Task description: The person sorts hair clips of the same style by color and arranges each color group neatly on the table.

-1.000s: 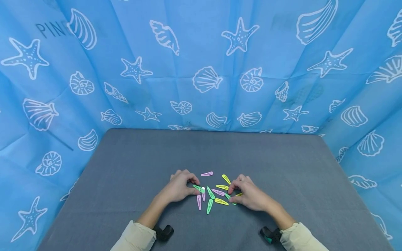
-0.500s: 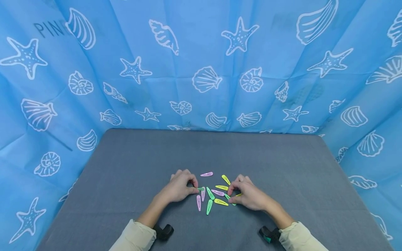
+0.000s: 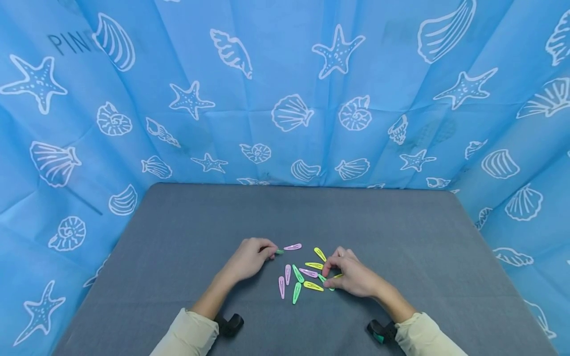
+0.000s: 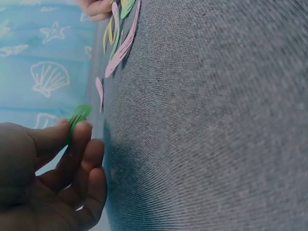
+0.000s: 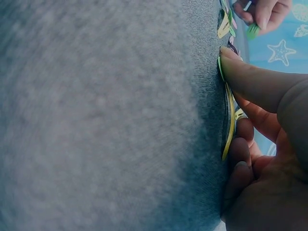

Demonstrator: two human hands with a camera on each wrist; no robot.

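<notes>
My left hand pinches a green snap hair clip between thumb and fingertips. In the head view only the tip of this clip shows, left of a pink hair clip. My right hand rests low at the right side of the scattered clips, fingers loosely bent, thumb and forefinger slightly apart. Its thumb touches a green hair clip on the table. Under its fingers lies a yellow hair clip, partly hidden in the head view.
Between the hands lie more snap clips: pink clips, green clips and yellow clips. The table has a grey cloth cover. A blue curtain with shell prints hangs behind it and along both sides.
My left hand has gathered the green hair clip into its fingertips and carried it away from me and slightly left, off the pink clip beside it. The right hand has stayed in place.
</notes>
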